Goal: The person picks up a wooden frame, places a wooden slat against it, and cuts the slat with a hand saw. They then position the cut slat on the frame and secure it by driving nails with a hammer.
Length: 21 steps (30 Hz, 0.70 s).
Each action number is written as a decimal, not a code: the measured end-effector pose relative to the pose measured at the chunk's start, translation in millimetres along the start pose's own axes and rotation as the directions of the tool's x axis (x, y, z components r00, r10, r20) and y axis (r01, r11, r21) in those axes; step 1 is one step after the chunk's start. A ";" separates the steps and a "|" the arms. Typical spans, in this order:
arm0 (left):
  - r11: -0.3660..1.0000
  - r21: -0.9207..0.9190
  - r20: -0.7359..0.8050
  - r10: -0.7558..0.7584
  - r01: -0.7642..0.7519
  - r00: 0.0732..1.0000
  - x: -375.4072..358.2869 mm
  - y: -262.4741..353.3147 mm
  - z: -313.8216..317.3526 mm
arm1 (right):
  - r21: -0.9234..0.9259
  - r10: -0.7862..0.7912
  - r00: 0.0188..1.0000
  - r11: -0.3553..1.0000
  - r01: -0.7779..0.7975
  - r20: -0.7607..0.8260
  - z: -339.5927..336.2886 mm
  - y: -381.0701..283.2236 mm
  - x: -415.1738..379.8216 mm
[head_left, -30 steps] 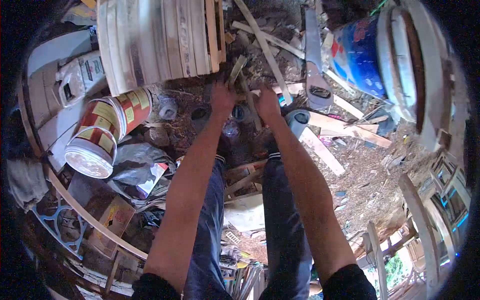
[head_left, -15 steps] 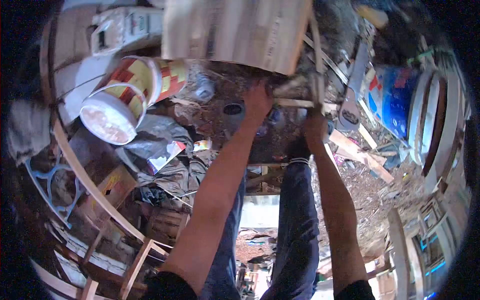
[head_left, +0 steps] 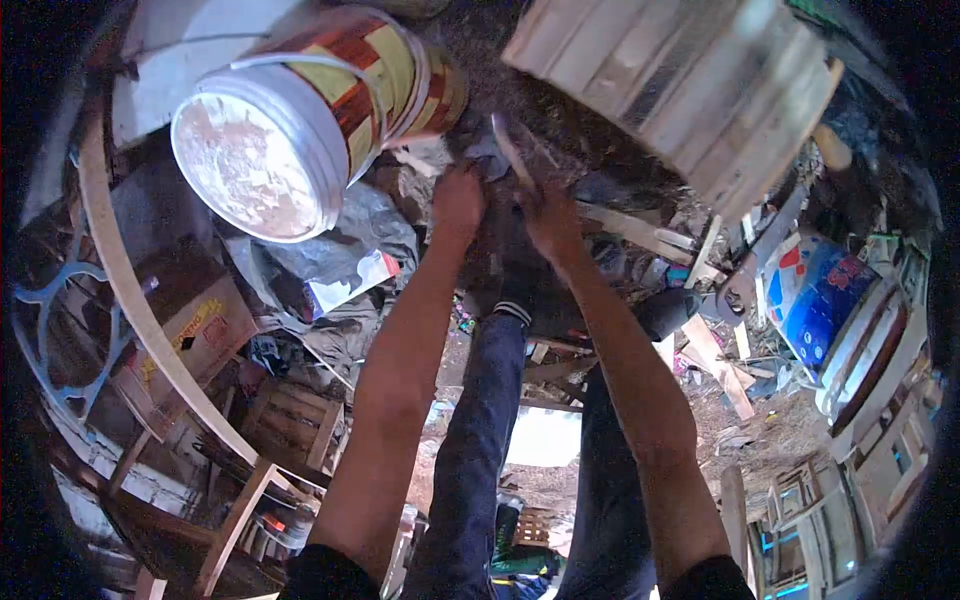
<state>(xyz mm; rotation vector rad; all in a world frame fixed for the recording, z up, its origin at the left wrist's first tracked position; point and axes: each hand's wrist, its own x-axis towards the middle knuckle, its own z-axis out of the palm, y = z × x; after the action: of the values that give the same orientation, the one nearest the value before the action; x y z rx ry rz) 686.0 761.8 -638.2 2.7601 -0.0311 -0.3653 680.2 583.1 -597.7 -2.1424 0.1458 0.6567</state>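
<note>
Hands first: your left hand (head_left: 458, 200) and right hand (head_left: 548, 222) reach far out ahead of you, close together over the littered ground. Your right hand is clenched around a thin wooden strip (head_left: 510, 150) that slants up and away to the left from its grip. Your left hand sits just beside it, fingers curled down onto a grey scrap (head_left: 487, 152) at the strip's far end; whether it actually grips anything, you cannot tell from this view. Far left of your hands lies a red-and-yellow bucket (head_left: 300, 110) on its side, its white mouth facing you. Far right stands a stack of pale wooden slats (head_left: 680, 80). At the right edge, well apart, is a blue barrel (head_left: 815, 300).
</note>
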 end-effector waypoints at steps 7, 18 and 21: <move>0.986 0.119 0.021 -0.117 0.113 0.993 17.7 2.1 8.2 | 0.156 -0.132 0.948 0.971 0.183 -0.288 43.0 0.2 65.9; 0.972 0.224 0.125 -0.105 0.075 0.987 25.0 21.4 4.2 | -0.135 -0.106 0.980 0.987 0.084 -0.170 34.9 13.5 59.5; 0.980 0.151 0.078 -0.146 0.133 0.986 18.7 14.7 12.8 | 0.048 -0.061 0.994 0.997 0.066 -0.093 33.1 0.4 56.3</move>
<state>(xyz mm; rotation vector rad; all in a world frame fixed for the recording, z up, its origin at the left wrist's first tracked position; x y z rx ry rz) 701.2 742.4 -649.2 2.8969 0.1191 -0.5426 714.8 615.7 -642.4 -2.1198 0.1419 0.5130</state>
